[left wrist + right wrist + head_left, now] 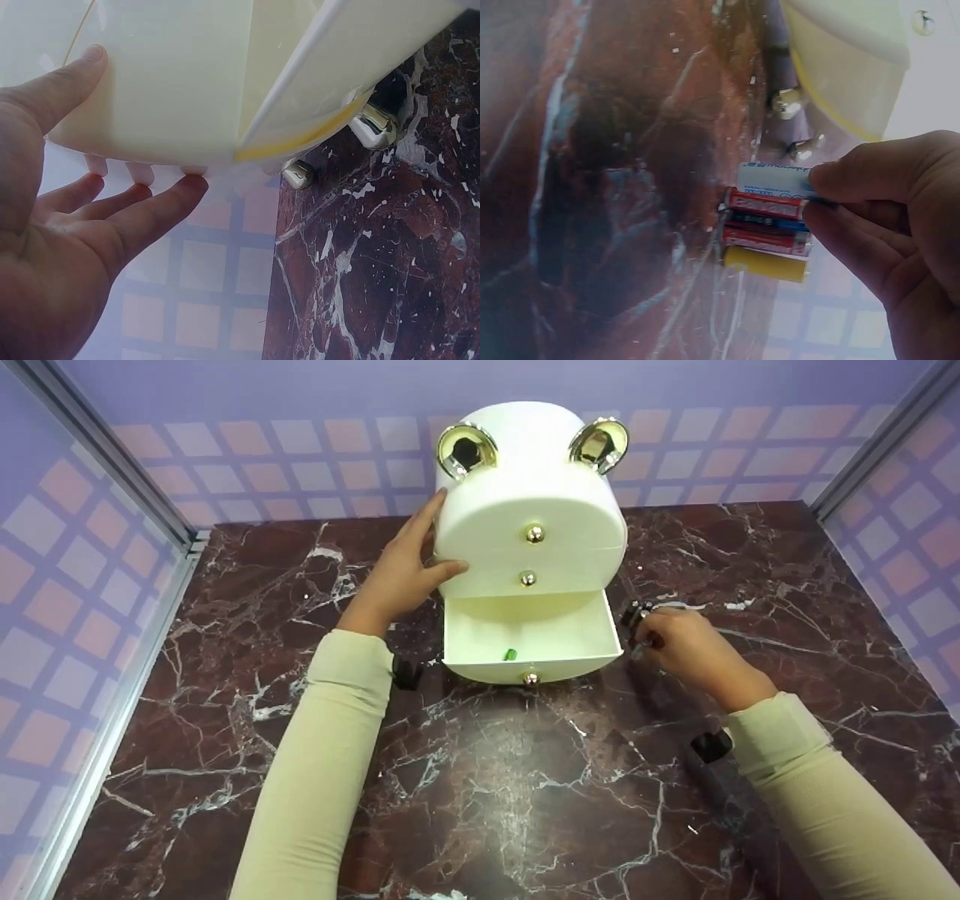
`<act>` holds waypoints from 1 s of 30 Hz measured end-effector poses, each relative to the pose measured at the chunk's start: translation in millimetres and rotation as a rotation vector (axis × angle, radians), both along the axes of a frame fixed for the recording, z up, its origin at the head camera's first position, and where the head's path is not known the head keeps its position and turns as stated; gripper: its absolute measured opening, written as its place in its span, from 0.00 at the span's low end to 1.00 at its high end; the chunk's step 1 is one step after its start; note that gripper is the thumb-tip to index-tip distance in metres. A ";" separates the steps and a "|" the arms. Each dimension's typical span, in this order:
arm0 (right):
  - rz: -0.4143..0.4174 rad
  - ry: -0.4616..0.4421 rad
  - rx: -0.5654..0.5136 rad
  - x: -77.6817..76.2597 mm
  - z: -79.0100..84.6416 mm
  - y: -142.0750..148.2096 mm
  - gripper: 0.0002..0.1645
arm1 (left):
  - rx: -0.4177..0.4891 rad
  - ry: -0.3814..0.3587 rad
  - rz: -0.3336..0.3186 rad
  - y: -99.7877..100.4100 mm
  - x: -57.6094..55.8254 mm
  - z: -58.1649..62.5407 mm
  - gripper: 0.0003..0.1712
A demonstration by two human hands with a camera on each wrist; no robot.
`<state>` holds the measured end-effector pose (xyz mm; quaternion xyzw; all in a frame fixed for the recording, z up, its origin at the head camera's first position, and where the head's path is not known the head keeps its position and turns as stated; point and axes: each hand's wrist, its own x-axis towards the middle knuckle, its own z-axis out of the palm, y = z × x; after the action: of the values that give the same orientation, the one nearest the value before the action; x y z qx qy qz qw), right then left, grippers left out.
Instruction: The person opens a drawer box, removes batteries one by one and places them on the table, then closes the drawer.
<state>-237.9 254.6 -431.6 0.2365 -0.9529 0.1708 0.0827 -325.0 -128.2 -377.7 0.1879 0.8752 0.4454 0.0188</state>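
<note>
A white rounded drawer box [487,532] with two gold-rimmed eye shapes stands on the marble surface, its bottom drawer [562,626] pulled out. Inside that drawer, near the front, lies a small green piece [510,655]. My left hand [401,574] rests on the box's left side, thumb on the front face and fingertips along the side. Right of the drawer, my right hand [690,649] pinches the end of a white battery [772,178] with blue print between thumb and forefinger. Beside it is a row of batteries: red ones [765,204], a blue one [761,220] and a yellow one [765,264].
Dark red marble tabletop [480,795] with white veins extends all round the box. A purple wall with pink and white squares [300,442] rises behind, and side panels [45,585] flank the table. Shiny metallic feet [375,126] show under the box.
</note>
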 end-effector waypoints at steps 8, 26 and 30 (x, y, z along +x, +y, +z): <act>-0.009 -0.017 -0.004 0.4 -9.0 3.5 0.07 | 0.009 0.000 0.003 0.5 0.4 -1.1 0.55; 0.003 0.029 -0.016 3.7 2.6 -1.1 0.10 | 0.017 -0.012 0.007 0.0 2.0 -0.1 0.55; 0.011 0.068 -0.021 4.6 10.0 -4.9 0.09 | 0.022 -0.019 0.007 0.2 1.8 -0.5 0.55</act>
<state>-233.3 249.7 -421.6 0.2464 -0.9464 0.1732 0.1164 -323.2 -128.0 -378.2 0.1809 0.8707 0.4568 0.0234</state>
